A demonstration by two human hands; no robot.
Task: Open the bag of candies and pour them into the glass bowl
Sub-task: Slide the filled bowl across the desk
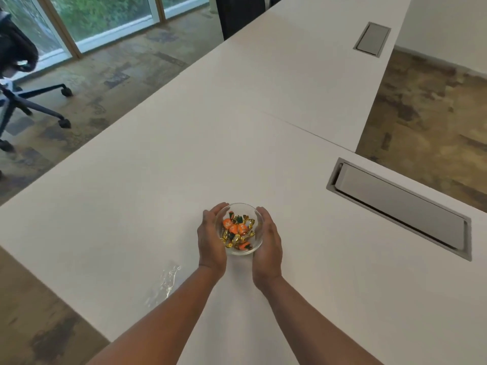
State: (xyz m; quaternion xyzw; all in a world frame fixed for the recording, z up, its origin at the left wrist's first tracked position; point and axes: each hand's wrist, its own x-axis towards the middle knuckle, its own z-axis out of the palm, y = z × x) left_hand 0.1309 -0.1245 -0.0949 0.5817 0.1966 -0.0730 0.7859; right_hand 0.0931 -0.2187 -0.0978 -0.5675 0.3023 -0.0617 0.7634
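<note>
A small glass bowl (257, 219) stands on the white table (158, 180), near its front edge. Several wrapped candies (237, 230), orange, gold and green, lie inside it. My left hand (210, 241) cups the bowl's left side and my right hand (267, 246) cups its right side, fingers curved around the glass. A clear, crumpled plastic bag (164, 284) lies flat on the table, left of my left forearm and apart from both hands. It looks empty.
Two grey cable hatches are set into the table, one at the right (400, 206) and one far back (373, 39). An office chair (23, 101) stands on the floor at the left, by the windows. The table's edge runs close by the bag.
</note>
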